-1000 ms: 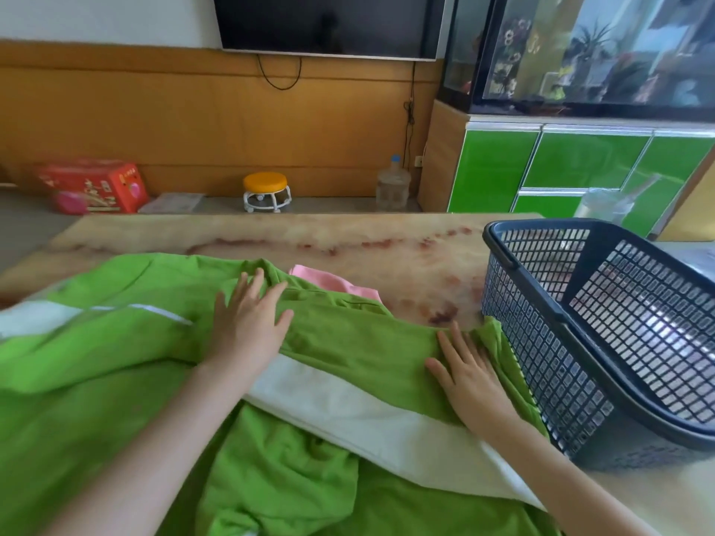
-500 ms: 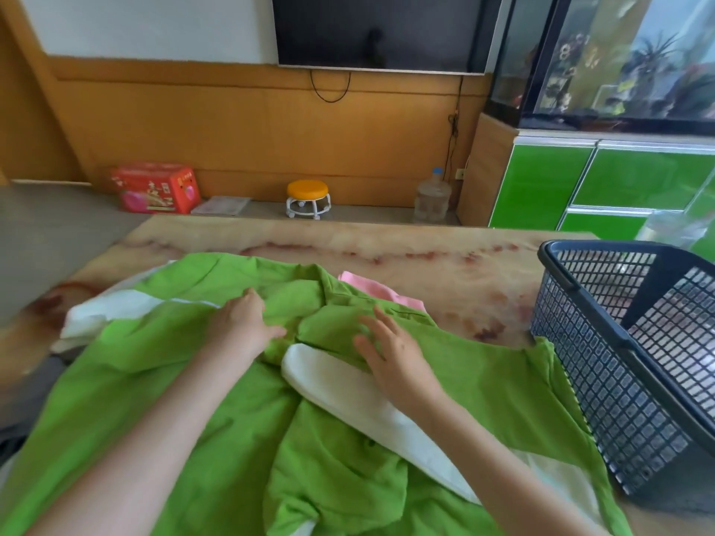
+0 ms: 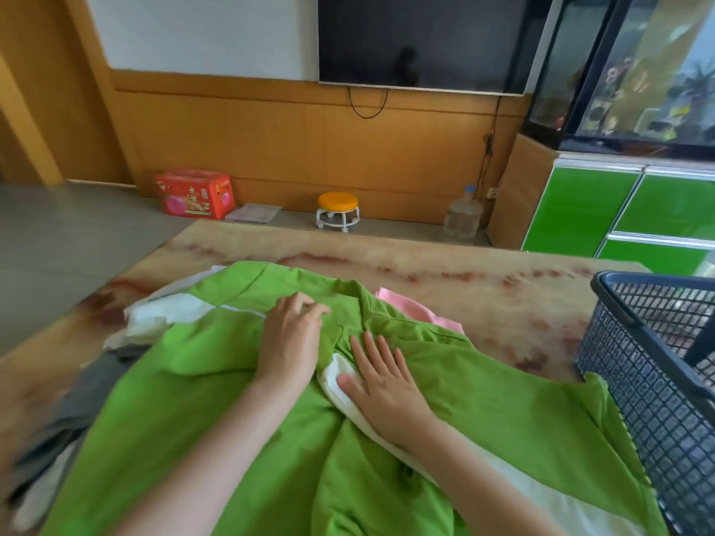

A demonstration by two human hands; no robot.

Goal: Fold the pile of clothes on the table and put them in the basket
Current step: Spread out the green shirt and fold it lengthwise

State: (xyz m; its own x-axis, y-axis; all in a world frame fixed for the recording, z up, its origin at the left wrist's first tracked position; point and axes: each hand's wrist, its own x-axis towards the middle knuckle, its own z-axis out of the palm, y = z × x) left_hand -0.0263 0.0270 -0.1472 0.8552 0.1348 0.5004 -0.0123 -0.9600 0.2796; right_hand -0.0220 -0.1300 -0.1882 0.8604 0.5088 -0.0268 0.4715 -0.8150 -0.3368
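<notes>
Green cloth dominates: a large green garment (image 3: pixel 503 400) with a white band (image 3: pixel 340 377) lies spread and rumpled across the near half of the marble-patterned table (image 3: pixel 445 280). Its collar end points away from the person. Left hand (image 3: pixel 290 342) sits on the garment just below the collar, fingers bent, tips down on the fabric; cannot tell whether they pinch a fold or only press. Right hand (image 3: pixel 387 384) lies flat just beside it, fingers straight and slightly spread, thumb and palm on the white band, fingertips on green. The two hands are close, not touching. A pink garment (image 3: pixel 410 309) pokes out from under the far edge of the green one. White cloth (image 3: pixel 162 315) and grey cloth (image 3: pixel 77 412) show beneath it on the left. Dark mesh basket (image 3: pixel 638 400) stands at the table's right edge, with the green hem touching its wall; no folded clothes visible in the part shown. Beyond the table, on the floor by the wood-panelled wall: red box (image 3: pixel 195 195), small orange-topped stool (image 3: pixel 337 210), clear water bottle (image 3: pixel 462 218). Television (image 3: pixel 421 36) hangs above.
</notes>
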